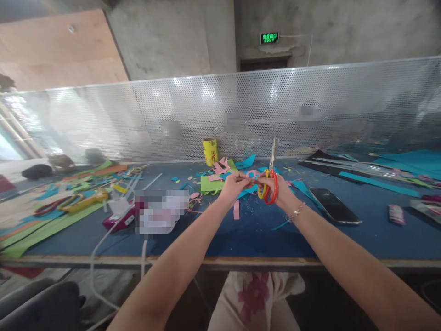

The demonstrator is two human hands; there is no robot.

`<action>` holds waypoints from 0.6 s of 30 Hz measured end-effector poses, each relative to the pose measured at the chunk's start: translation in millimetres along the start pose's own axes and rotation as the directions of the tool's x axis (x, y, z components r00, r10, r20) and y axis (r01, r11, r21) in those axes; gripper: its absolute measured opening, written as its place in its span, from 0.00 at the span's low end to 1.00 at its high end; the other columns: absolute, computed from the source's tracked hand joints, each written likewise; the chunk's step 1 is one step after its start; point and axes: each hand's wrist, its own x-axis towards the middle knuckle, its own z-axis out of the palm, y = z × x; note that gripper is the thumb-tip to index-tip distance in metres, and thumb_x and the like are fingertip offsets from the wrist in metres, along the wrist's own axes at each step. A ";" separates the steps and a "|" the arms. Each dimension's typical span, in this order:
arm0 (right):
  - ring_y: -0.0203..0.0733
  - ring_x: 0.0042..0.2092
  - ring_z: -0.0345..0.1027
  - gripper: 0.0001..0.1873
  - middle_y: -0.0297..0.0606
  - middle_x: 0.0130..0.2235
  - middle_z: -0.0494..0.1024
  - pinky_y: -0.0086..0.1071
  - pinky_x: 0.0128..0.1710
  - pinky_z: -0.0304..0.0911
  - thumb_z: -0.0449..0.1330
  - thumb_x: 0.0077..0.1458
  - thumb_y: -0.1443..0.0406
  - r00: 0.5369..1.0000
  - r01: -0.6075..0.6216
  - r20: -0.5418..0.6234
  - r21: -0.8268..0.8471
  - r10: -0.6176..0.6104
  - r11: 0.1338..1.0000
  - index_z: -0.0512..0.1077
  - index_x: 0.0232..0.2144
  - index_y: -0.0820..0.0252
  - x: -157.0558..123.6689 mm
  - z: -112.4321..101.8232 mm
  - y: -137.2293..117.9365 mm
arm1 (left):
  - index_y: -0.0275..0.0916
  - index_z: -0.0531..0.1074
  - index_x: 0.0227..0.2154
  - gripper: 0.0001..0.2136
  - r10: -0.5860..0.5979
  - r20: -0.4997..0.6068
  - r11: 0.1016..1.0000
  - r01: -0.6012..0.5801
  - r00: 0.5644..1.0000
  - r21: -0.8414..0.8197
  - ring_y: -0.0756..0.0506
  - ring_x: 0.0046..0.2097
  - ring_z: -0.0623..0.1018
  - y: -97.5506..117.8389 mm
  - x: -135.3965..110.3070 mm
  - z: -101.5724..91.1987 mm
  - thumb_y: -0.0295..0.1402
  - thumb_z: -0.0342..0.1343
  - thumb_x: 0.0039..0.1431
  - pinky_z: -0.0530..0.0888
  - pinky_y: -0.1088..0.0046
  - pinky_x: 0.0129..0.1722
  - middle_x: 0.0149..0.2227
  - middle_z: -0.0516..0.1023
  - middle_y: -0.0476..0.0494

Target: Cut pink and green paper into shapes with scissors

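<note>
My left hand [234, 187] is closed in a pinch at the middle of the table, its fingertips meeting those of my right hand [280, 189]. A small curved pink cut-out [252, 174] shows at the fingertips; the fingers hide part of it. Scissors [272, 161] with red and yellow handles hang in my right hand, blades pointing up and away from me. Under and behind the hands lie pink scraps [221, 165], a lime-green piece [211, 184] and blue pieces [246, 162]. Whether these are felt or paper, I cannot tell.
A yellow can [210, 152] stands by the perforated metal screen [165, 124]. To the right are a phone [334, 206] and blue sheets [409, 168]. At left lie a yellow glue gun [84, 202], a purple device [120, 218], a white cable [92, 262] and coloured sheets.
</note>
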 end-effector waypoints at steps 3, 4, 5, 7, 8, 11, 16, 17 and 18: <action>0.31 0.21 0.61 0.16 0.29 0.19 0.66 0.28 0.21 0.58 0.66 0.30 0.63 1.000 0.014 0.009 -0.022 -0.014 1.000 0.63 0.22 0.60 -0.1 0.0 -2.1 | 0.35 0.64 0.23 0.08 -0.004 0.006 1.000 0.004 1.000 -0.004 0.51 0.28 0.75 0.2 -0.7 0.4 0.28 0.59 0.42 0.71 0.70 0.36 0.23 0.74 0.49; 0.31 0.21 0.61 0.17 0.28 0.19 0.66 0.28 0.21 0.58 0.66 0.30 0.62 1.000 0.009 0.008 -0.043 -0.009 0.999 0.64 0.23 0.60 0.2 -0.2 -2.2 | 0.35 0.64 0.23 0.08 -0.005 0.012 1.000 0.005 1.000 0.003 0.51 0.28 0.75 0.3 -1.2 0.7 0.28 0.59 0.43 0.71 0.70 0.36 0.23 0.74 0.49; 0.31 0.20 0.61 0.18 0.28 0.19 0.66 0.27 0.20 0.57 0.66 0.29 0.62 1.000 -0.001 0.003 -0.066 0.001 0.998 0.64 0.24 0.60 0.6 -0.5 -1.9 | 0.35 0.64 0.23 0.07 -0.006 0.019 1.000 0.006 1.000 0.012 0.51 0.28 0.75 0.5 -1.8 1.1 0.28 0.59 0.43 0.71 0.70 0.36 0.23 0.74 0.49; 0.31 0.19 0.60 0.19 0.27 0.18 0.65 0.27 0.19 0.56 0.66 0.28 0.61 1.000 -0.027 0.004 -0.106 0.028 0.994 0.64 0.25 0.60 2.0 -1.3 -0.1 | 0.35 0.65 0.23 0.07 -0.008 0.032 0.999 0.007 0.999 0.033 0.52 0.28 0.75 1.1 -2.9 1.7 0.28 0.58 0.43 0.71 0.71 0.35 0.23 0.74 0.49; 0.30 0.18 0.59 0.19 0.27 0.17 0.65 0.27 0.18 0.56 0.66 0.28 0.62 0.999 -0.031 0.008 -0.115 0.032 0.993 0.64 0.26 0.60 2.8 -1.8 1.1 | 0.35 0.65 0.23 0.06 -0.011 0.037 0.999 0.010 0.999 0.043 0.52 0.27 0.75 1.4 -3.3 1.8 0.28 0.58 0.43 0.71 0.71 0.35 0.23 0.74 0.49; 0.31 0.19 0.60 0.19 0.27 0.18 0.66 0.27 0.19 0.56 0.66 0.28 0.62 1.000 -0.022 0.018 -0.106 0.024 0.994 0.64 0.26 0.60 4.6 -3.1 4.3 | 0.35 0.64 0.22 0.06 -0.024 0.043 0.998 0.022 0.999 0.063 0.53 0.26 0.74 2.4 -3.5 1.9 0.27 0.57 0.44 0.71 0.72 0.33 0.23 0.74 0.49; 0.31 0.20 0.61 0.19 0.28 0.19 0.67 0.27 0.20 0.56 0.66 0.28 0.62 0.999 -0.033 0.016 -0.113 0.035 0.993 0.64 0.25 0.61 5.0 -4.2 6.0 | 0.35 0.63 0.22 0.06 -0.035 0.032 0.995 0.032 0.999 0.092 0.53 0.24 0.74 2.5 -2.6 1.3 0.25 0.56 0.44 0.71 0.74 0.30 0.21 0.74 0.49; 0.31 0.20 0.61 0.19 0.27 0.18 0.67 0.28 0.20 0.56 0.66 0.28 0.62 0.999 -0.037 0.021 -0.119 0.040 0.992 0.64 0.26 0.61 5.2 -4.6 6.4 | 0.35 0.63 0.23 0.06 -0.035 0.034 0.994 0.031 0.999 0.101 0.53 0.24 0.74 2.3 -2.4 1.0 0.25 0.56 0.44 0.71 0.75 0.30 0.21 0.74 0.49; 0.31 0.20 0.61 0.19 0.27 0.18 0.67 0.27 0.20 0.56 0.66 0.29 0.62 0.999 -0.039 0.026 -0.125 0.043 0.991 0.64 0.26 0.61 5.5 -5.0 6.9 | 0.35 0.63 0.23 0.06 -0.033 0.037 0.994 0.029 0.999 0.109 0.53 0.24 0.74 2.1 -2.2 0.7 0.25 0.56 0.44 0.71 0.75 0.29 0.21 0.74 0.49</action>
